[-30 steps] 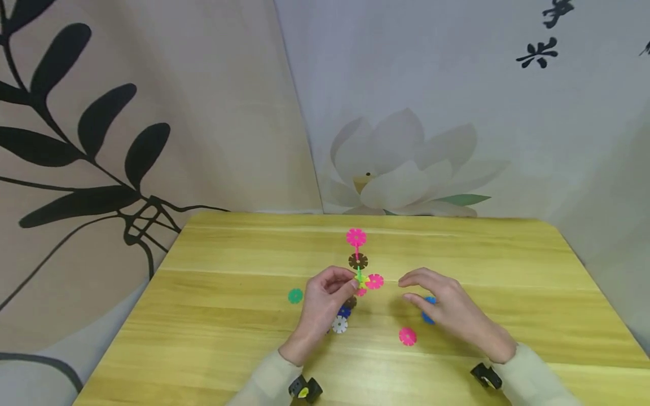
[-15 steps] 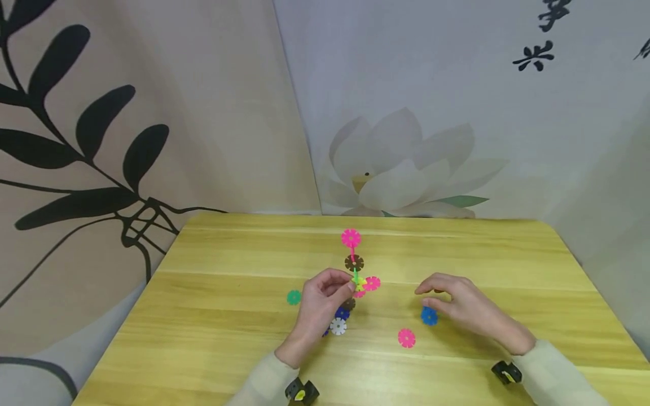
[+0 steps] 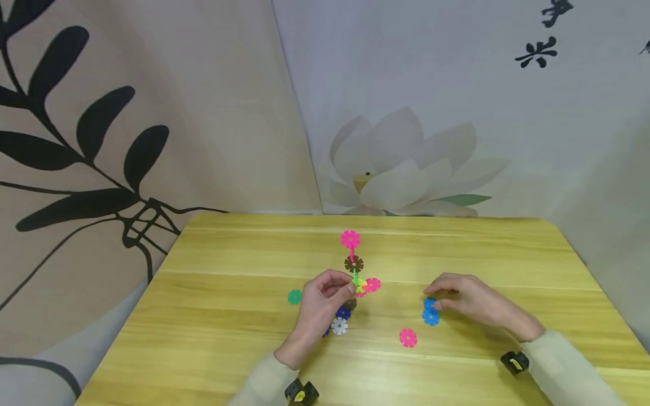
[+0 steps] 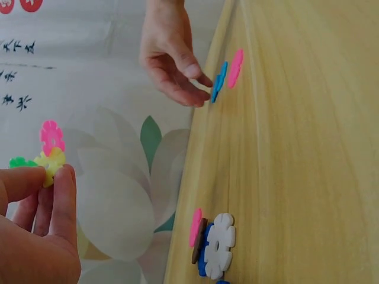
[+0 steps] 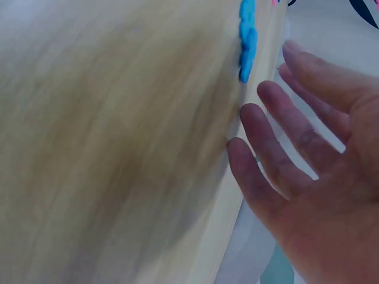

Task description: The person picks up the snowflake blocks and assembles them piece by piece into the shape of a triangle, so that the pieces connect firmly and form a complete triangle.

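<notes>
My left hand [image 3: 327,299] pinches a yellow snowflake disc [image 4: 52,163] between thumb and fingers, above the table. Slotted onto it are a pink disc [image 3: 373,285] and a green disc [image 4: 22,162]. Farther along this joined piece come a brown disc [image 3: 354,264] and a pink disc [image 3: 350,239] at the far end. My right hand [image 3: 472,299] hovers beside two overlapping blue discs [image 3: 430,317] on the table. In the right wrist view its fingers are loosely bent and spread, apart from the blue discs [image 5: 249,44], with nothing held.
A loose pink disc [image 3: 408,338] lies left of and nearer than the blue ones. Beneath my left hand lie a white disc [image 3: 339,326], dark blue discs and a brown disc [image 3: 350,304]. A green disc [image 3: 294,297] lies farther left. A printed curtain [image 3: 406,113] hangs behind the table.
My right hand has moved to the right, away from the joined discs, and both blue discs now show beside its fingertips. My left hand keeps its pinch, almost still.
</notes>
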`<state>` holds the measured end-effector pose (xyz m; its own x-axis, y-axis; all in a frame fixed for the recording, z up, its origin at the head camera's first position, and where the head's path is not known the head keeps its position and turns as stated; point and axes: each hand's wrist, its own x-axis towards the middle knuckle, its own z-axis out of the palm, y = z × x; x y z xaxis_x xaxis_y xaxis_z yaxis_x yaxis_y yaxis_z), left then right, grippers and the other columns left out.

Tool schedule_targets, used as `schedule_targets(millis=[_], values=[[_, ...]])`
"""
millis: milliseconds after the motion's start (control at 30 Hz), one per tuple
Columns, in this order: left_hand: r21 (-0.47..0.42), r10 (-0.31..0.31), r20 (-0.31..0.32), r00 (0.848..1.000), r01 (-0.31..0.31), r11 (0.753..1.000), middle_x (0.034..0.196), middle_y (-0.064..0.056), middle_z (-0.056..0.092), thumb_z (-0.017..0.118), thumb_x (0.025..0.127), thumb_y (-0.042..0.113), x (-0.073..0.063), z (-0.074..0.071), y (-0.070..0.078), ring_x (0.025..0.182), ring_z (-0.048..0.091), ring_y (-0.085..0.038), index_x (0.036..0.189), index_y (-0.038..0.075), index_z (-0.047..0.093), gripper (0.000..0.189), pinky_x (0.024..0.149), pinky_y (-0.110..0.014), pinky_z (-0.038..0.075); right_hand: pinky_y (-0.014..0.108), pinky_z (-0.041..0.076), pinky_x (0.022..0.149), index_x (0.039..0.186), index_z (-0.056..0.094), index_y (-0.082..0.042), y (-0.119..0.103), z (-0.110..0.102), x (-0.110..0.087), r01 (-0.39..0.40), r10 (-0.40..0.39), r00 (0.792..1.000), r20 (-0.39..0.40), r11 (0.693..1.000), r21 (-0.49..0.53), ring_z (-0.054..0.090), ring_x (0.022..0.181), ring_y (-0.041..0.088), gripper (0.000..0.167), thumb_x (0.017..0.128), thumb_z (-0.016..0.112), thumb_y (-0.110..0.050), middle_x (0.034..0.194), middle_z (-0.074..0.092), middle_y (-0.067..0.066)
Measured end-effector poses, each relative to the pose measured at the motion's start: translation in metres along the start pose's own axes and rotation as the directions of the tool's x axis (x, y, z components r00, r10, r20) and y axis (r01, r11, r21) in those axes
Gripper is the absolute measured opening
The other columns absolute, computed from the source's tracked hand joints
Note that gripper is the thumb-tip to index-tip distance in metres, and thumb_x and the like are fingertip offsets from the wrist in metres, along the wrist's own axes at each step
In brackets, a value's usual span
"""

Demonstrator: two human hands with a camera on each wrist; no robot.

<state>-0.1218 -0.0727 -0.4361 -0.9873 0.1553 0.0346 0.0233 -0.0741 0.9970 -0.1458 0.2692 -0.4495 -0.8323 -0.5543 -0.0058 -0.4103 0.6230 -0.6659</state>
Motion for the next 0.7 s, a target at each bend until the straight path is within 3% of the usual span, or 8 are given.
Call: schedule_targets(millis=[167, 400, 567, 700], values=[[0.004, -0.006, -0.005, 1.000, 0.006, 1.000, 0.101, -0.012, 0.071, 0.072, 0.093, -0.001, 0.0006, 0.0000, -0.0009, 0.097, 0.071, -0.038, 0.110, -0.006, 0.067, 0.018, 0.088, -0.043, 0.060, 0.035, 0.056, 0.094, 0.125, 0.073, -0.012, 0.0035, 0.0001, 0.0032, -0.016, 0.016, 0.998, 0.059, 1.000, 0.003, 0.066, 0.108, 0.017, 0.031, 0.096, 0.075, -0.021, 0.119, 0.069, -0.005], [-0.005, -0.009, -0.002, 1.000, 0.009, 1.000, 0.102, -0.012, 0.071, 0.071, 0.093, 0.000, 0.0002, 0.0003, 0.0012, 0.095, 0.073, -0.029, 0.110, -0.006, 0.067, 0.019, 0.086, -0.037, 0.061, 0.036, 0.056, 0.093, 0.124, 0.074, -0.014, 0.0027, 0.0035, 0.0038, 0.040, -0.036, 0.996, 0.079, 0.997, -0.059, 0.062, 0.106, 0.017, 0.030, 0.095, 0.076, -0.022, 0.120, 0.063, -0.004], [-0.011, -0.011, 0.009, 1.000, 0.011, 1.000, 0.102, -0.012, 0.072, 0.071, 0.093, -0.001, -0.0003, 0.0006, 0.0022, 0.097, 0.072, -0.035, 0.111, -0.007, 0.067, 0.019, 0.088, -0.042, 0.060, 0.035, 0.056, 0.092, 0.114, 0.073, -0.016, 0.0017, 0.0054, 0.0042, 0.020, -0.014, 0.997, 0.074, 0.996, -0.087, 0.060, 0.102, 0.014, 0.023, 0.093, 0.079, -0.021, 0.115, 0.061, -0.006], [-0.011, -0.012, 0.009, 1.000, 0.012, 1.000, 0.102, -0.012, 0.071, 0.071, 0.093, 0.000, -0.0011, 0.0006, 0.0025, 0.098, 0.072, -0.040, 0.111, -0.006, 0.067, 0.019, 0.090, -0.050, 0.058, 0.030, 0.055, 0.084, 0.107, 0.066, -0.015, -0.0018, 0.0065, 0.0055, -0.024, 0.028, 0.996, 0.082, 0.998, -0.052, 0.057, 0.092, 0.010, 0.019, 0.092, 0.079, -0.017, 0.102, 0.061, -0.008]])
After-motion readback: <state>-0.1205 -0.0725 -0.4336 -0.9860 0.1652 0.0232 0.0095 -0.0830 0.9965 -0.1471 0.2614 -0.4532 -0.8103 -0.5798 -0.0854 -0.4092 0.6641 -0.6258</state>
